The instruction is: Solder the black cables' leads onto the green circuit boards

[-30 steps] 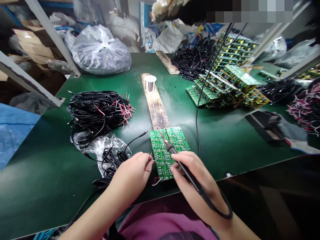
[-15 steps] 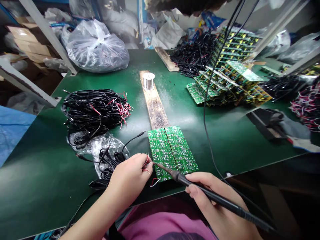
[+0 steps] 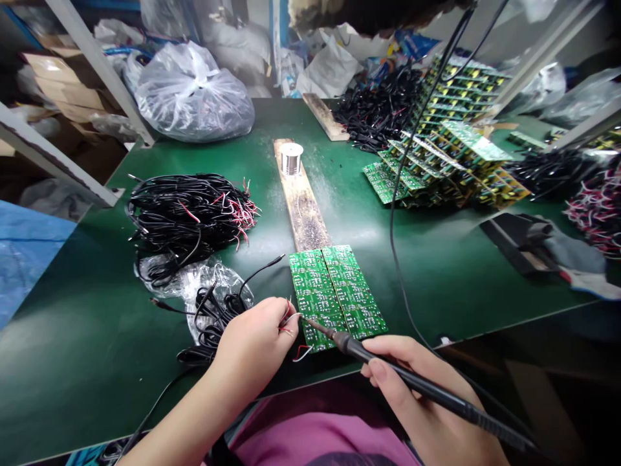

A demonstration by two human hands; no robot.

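head view, looking down on a smooth green bench mat [image 3: 436,298]. left hand [image 3: 252,346] curled almost shut, fingertips pinching thin red-and-white wire ends [image 3: 288,321] beside two flat, rectangular green circuit boards [image 3: 339,291], lying side by side on the mat. right hand [image 3: 427,414] in a loose pen grip around a slim black soldering iron [image 3: 451,401], its narrow metal tip at the left board's lower edge; contact too fine to tell. just left of the boards, a loose coil of black cable [image 3: 213,330] on crinkled clear plastic [image 3: 179,278]. farther left, a tangled heap of black cable [image 3: 189,220] with red-and-white ends. beyond the boards, a scorched, rough wooden plank [image 3: 301,207] bearing a shiny spool of solder wire [image 3: 291,158]. upper right, stepped stacks of green circuit boards [image 3: 436,168].
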